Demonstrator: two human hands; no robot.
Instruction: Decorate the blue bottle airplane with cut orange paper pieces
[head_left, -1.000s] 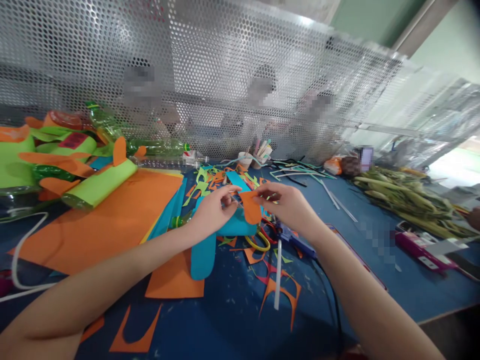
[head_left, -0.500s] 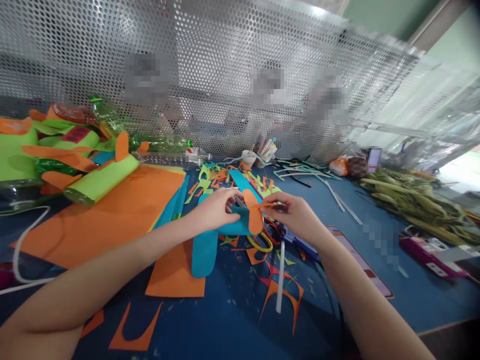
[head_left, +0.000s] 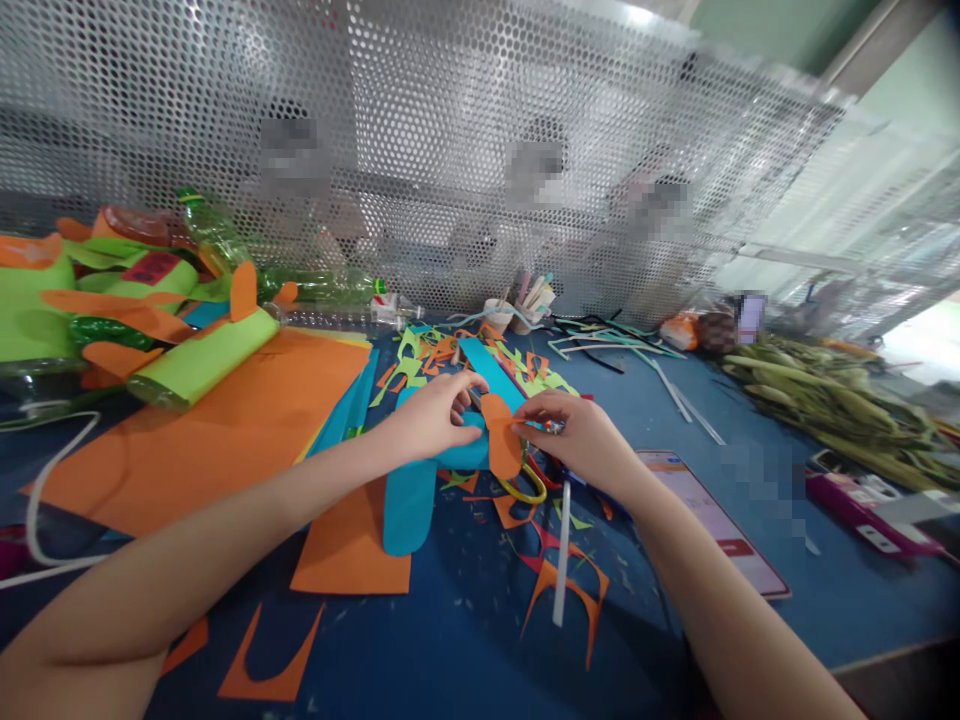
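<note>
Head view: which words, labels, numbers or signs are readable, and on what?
No text can be read.
Red label at far left: too blurred.
White bottle label: too small.
Card with red patch: print blurred.
Magenta box: label blurred.
Orange paper piece in right hand, blue paper shape in left hand: plain.

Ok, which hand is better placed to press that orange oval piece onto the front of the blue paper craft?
Right, probably. The right hand pinches the orange oval piece at its edge, right at the craft's front end. The left hand grips the blue paper craft behind it, so it looks busy steadying.
</note>
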